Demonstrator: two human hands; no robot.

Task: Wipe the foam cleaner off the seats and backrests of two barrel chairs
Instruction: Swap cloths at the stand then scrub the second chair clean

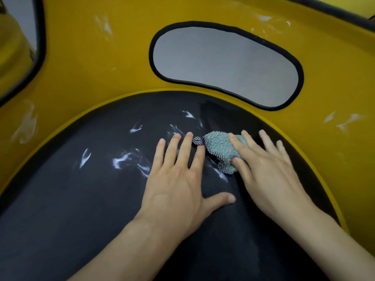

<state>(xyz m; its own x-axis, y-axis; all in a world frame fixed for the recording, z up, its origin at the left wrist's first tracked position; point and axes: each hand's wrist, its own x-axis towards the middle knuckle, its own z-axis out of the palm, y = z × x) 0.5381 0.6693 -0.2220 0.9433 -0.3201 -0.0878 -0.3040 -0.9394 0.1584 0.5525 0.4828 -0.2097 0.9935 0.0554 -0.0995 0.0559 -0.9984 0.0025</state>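
Observation:
The black seat point(71, 199) of a yellow barrel chair fills the lower view. White foam streaks point(121, 160) lie across its middle and left. My left hand point(178, 179) rests flat on the seat with fingers spread. My right hand point(267, 169) presses a teal cloth with a checked edge point(221, 147) onto the seat with straight fingers; the cloth sits under its fingers. The yellow backrest point(101, 67) curves around behind, with foam smears point(27, 124) at left, top and right point(345, 122).
An oval cut-out with a black rim point(225, 65) opens in the backrest just behind the seat. Another black-rimmed opening point(39, 47) is at the far left, with a further yellow surface showing through it.

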